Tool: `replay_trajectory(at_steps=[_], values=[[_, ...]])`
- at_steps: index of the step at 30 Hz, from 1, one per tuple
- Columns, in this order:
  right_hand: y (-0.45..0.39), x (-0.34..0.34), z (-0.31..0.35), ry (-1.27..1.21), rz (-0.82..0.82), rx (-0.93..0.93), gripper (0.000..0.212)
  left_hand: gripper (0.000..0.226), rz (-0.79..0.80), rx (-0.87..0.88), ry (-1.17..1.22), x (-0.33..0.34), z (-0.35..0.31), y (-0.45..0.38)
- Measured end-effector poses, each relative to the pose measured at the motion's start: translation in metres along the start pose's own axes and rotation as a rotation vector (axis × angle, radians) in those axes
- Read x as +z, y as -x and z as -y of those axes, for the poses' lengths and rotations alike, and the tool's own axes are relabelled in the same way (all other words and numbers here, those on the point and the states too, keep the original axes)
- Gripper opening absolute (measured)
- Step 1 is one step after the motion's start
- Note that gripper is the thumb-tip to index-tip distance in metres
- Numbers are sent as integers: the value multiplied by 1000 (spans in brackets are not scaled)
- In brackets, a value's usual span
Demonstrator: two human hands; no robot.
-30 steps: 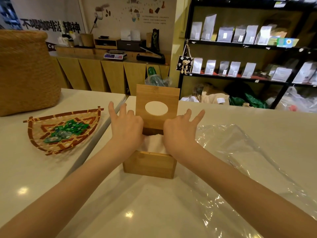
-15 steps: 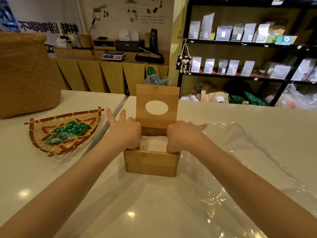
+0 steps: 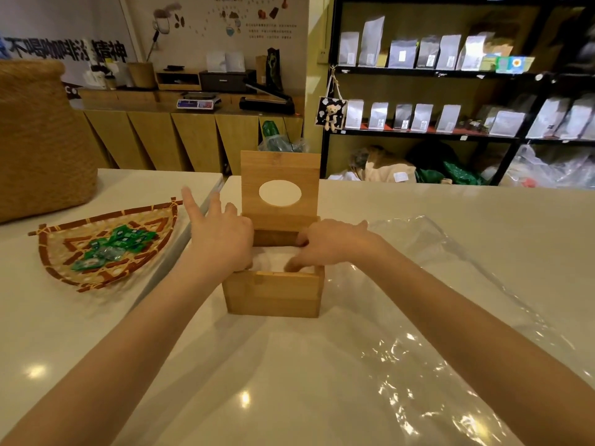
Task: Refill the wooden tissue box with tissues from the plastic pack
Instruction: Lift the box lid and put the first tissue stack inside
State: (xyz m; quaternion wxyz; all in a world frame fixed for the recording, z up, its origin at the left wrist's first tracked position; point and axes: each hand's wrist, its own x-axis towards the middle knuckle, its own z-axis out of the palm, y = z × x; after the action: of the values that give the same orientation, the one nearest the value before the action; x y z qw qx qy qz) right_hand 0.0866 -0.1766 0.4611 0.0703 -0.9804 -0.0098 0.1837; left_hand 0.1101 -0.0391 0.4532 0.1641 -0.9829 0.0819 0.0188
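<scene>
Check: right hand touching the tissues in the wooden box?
Touching. Head view shows the right hand with fingertips pressed onto the white tissues inside the open wooden box; no gap visible.

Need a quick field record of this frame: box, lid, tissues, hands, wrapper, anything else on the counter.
box: wooden tissue box on white counter
lid: lid open, upright at the rear, oval slot
tissues: white tissues inside the box
left hand: left hand at the box's left edge, index raised
right hand: right hand over the opening, fingers on the tissues
wrapper: clear plastic pack flat, right of the box
other: woven tray of green sachets, left
</scene>
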Motion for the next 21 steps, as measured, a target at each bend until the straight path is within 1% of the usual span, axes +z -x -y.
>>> replay_trajectory(at_steps=[2, 3, 4, 6, 8, 11, 13, 15, 18, 21], values=[[15, -8, -16, -296, 4, -144, 44, 38, -110, -16, 89, -19, -2, 18], [25, -13, -26, -399, -1, -189, 45, 38, -178, 1, 140, -31, -5, 29], [36, -16, -36, -465, -22, -206, 45, 36, -247, 52, 183, -42, -9, 41], [58, -19, -62, -512, -98, -203, 43, 35, -326, 248, 285, -60, -25, 66], [80, -15, -89, -528, -188, -189, 40, 40, -335, 497, 344, -70, -48, 87], [117, 2, -127, -556, -242, -182, 30, 47, -347, 863, 241, -68, -91, 97], [141, 18, -150, -581, -273, -121, 25, 54, -302, 1045, 201, -60, -121, 95], [161, 37, -171, -628, -347, -22, 22, 60, -263, 1200, 220, -49, -150, 88], [185, 67, -195, -633, -479, 110, 30, 66, -276, 1350, 253, -28, -187, 77], [205, 98, -202, -617, -594, 168, 30, 75, -192, 1349, 264, -7, -209, 73]])
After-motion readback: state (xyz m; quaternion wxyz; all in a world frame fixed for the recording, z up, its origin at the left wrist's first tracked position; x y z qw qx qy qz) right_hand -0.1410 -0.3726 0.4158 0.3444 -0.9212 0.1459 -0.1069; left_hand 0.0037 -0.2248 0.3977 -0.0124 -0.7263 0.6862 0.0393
